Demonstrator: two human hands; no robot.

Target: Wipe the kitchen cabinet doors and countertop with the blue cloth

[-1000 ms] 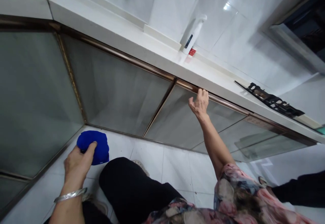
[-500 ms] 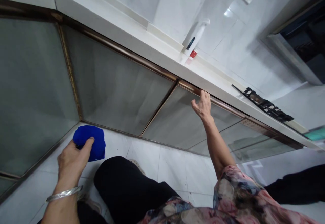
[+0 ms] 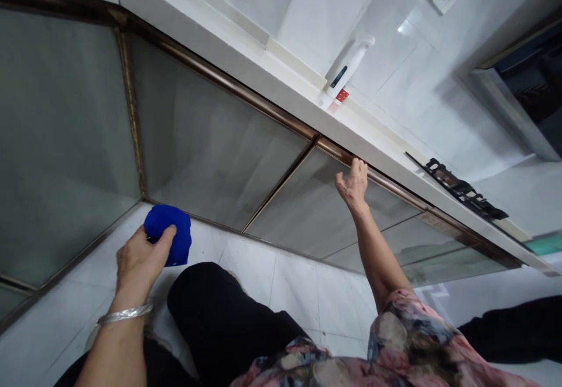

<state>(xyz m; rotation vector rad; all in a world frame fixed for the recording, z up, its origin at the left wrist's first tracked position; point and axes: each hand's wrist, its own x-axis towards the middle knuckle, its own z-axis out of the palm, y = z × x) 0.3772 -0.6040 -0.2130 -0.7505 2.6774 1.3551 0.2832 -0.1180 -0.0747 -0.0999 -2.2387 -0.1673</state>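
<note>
So our left hand [image 3: 143, 255] has a bright-blue, roundish cloth [image 3: 179, 247] pinched between thumb and fingers, near left, above the white tiled floor [image 3: 294, 287]. Farther right, our right hand [image 3: 355, 185] has its fingers curled at the shiny brown metal rail [image 3: 263, 106] under the thick white countertop [image 3: 246, 74]. Thumb's out to the side and the fingertips are hidden, so we can't tell how firm that grip is.

Biggest worry imo: those fingers slipping. If we're leaning on them with our black-trousered knee [image 3: 211, 293] bent, a smooth rail could let us tip into the grey glassy panels [image 3: 202, 135]. Also, a loose pinch could drop the cloth.
</note>
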